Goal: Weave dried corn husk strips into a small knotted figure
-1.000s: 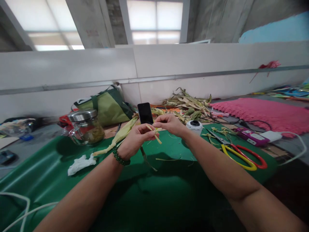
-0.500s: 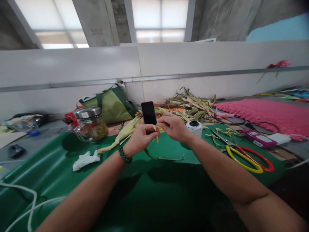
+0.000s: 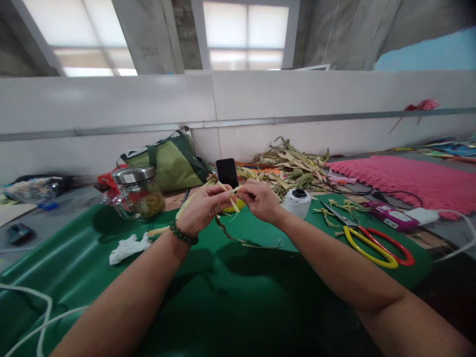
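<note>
Covering the bench — green mat (image 3: 230, 297) — white partition (image 3: 148, 104) behind.

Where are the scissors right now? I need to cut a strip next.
In the head view the scissors lie on the green mat, off to the right of the right hand, just before the purple device.

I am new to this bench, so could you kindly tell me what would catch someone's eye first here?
At the centre, the left hand and right hand pinch pale husk strips together above the green mat. To the right on the mat lie scissors with yellow and red handles, and beyond them a bright pink mat. Behind the hands a pile of dry husks lies against the white wall.
</note>
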The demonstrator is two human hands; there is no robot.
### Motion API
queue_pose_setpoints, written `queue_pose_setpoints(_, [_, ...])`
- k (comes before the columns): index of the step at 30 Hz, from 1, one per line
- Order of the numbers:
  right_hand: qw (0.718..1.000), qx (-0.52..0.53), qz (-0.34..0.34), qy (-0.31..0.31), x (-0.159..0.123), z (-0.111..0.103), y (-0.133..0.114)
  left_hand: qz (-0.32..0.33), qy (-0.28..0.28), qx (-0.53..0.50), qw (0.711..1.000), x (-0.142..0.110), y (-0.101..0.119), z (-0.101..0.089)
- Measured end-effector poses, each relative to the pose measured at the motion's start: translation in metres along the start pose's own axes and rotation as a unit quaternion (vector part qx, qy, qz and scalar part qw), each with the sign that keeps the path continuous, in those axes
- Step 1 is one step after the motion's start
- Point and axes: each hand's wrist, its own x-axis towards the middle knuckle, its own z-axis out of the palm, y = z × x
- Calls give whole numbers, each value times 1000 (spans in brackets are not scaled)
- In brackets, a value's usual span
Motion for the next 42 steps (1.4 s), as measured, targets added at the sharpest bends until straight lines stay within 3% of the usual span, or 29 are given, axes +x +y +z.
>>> queue_pose_setpoints(2, [999, -7, -30, -16, -1, 3, -3, 36, 58, 43, 997, 1, 0, -3])
queue_pose_setpoints(3, [999, -12, -38, -16, -2, 3, -4, 47, 59, 94, 993, 2, 0, -4])
queue_pose_setpoints(5, [1000, -8, -26, -4, -2, 4, -3, 37, 5, 176, 984, 2, 0, -4])
queue_pose_setpoints(7, [1000, 26, 13, 4, -1, 5, 0, 2, -55, 150, 987, 1, 0, -3])
queue_pose_setpoints(8, [998, 47, 32, 4, -1, 7, 2, -13, -59, 106, 993, 1, 1, -3])
queue_pose_setpoints(11, [996, 73, 43, 8, -2, 11, 2, 0, 33, 29, 999, 2, 1, -3])
queue_pose_setpoints(13, [999, 50, 12, 7, -3, 12, -1, 34, 73, 100, 992, 3, 0, -3])
queue_pose_setpoints(15, [999, 32, -5, 7, -3, 10, -2, 34, 31, 168, 985, 2, -1, -2])
queue_pose_setpoints(17, [999, 41, 18, 13, -2, 9, 0, -8, -29, 134, 991, 2, -2, 0])
queue_pose_setpoints(18, [998, 51, 35, 15, -2, 9, 2, -27, -36, 89, 995, 1, -3, 0])
queue_pose_setpoints(20, [997, 59, 50, 11, -2, 11, 3, -24, 13, 24, 999, 2, -3, 1])
queue_pose_setpoints(22, [999, 45, 30, 1, -3, 12, 3, 20, 76, 61, 995, 2, -3, 0])
queue_pose_setpoints(23, [999, 34, 16, -2, -3, 12, 2, 40, 82, 107, 990, 2, -3, 0])
queue_pose_setpoints(25, [1000, 25, 8, 2, -2, 11, 3, 39, 36, 165, 985, 1, -3, 0])
queue_pose_setpoints(28, [997, 54, 48, 14, -1, 10, 5, -39, -31, 62, 997, 0, -2, 1])
queue_pose_setpoints(30, [996, 68, 54, 10, -2, 11, 5, -59, 7, -23, 998, 2, -3, -1])
queue_pose_setpoints(33, [999, 36, 4, -11, -4, 13, 1, -10, 74, 40, 996, 4, -5, -3])
queue_pose_setpoints(36, [1000, 22, -5, -17, -3, 11, 3, -20, 1, 136, 991, 4, -6, -3])
queue_pose_setpoints(38, [998, 51, 35, -6, -1, 10, 7, -75, -53, 81, 993, 4, -6, -2])
queue_pose_setpoints(40, [994, 81, 71, 4, 0, 11, 8, -94, -28, -12, 995, 3, -6, -1])
queue_pose_setpoints(42, [995, 83, 63, 7, -1, 12, 7, -54, 42, -31, 997, 4, -6, -1])
